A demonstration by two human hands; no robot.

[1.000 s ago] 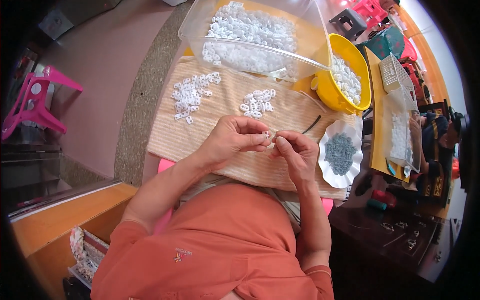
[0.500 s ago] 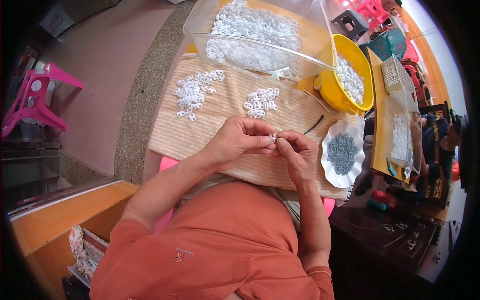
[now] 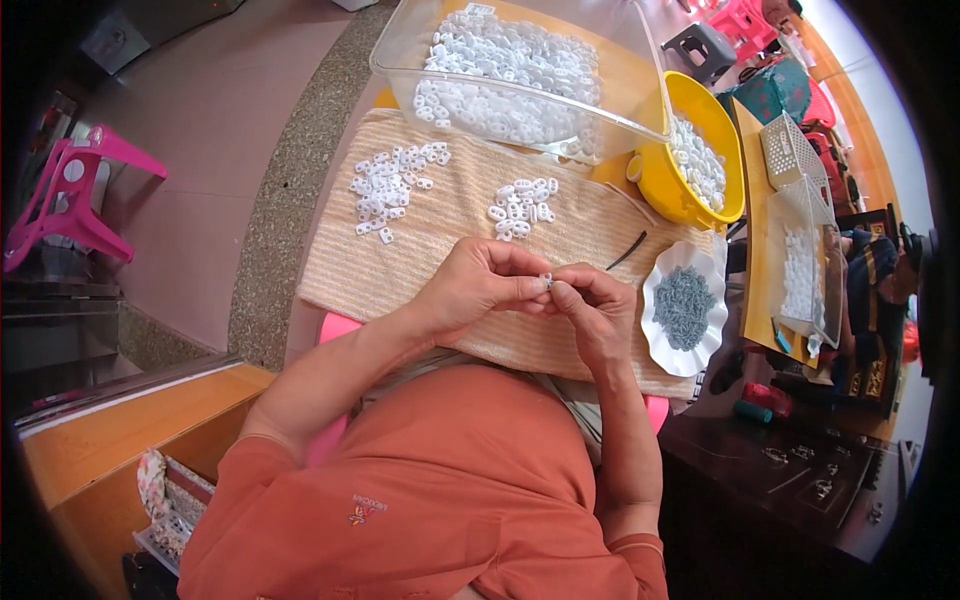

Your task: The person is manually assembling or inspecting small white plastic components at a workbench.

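Observation:
Over the striped beige towel, my left hand [image 3: 474,285] pinches a small white plastic piece [image 3: 547,281] between thumb and forefinger. Thumb and fingers of my right hand [image 3: 596,303] are closed against its right side; whatever else they hold is hidden. Beyond my hands lies a cluster of white oval two-hole pieces [image 3: 520,205]. Farther left is a looser pile of similar white pieces [image 3: 385,186]. To the right of my right hand, a white scalloped dish [image 3: 657,342] carries many tiny grey-blue parts [image 3: 685,307], too small to make out.
A clear plastic bin [image 3: 520,88] of white pieces stands at the far edge of the towel [image 3: 440,250]. Beside it is a yellow bucket [image 3: 655,182] with more. A thin black stick [image 3: 627,250] lies near the dish. Another person [image 3: 872,290] sits at far right; a pink stool [image 3: 85,195] stands left.
Both hands stay together in nearly the same spot, with small finger shifts. Less of the white piece shows between the fingertips now. The piles look unchanged.

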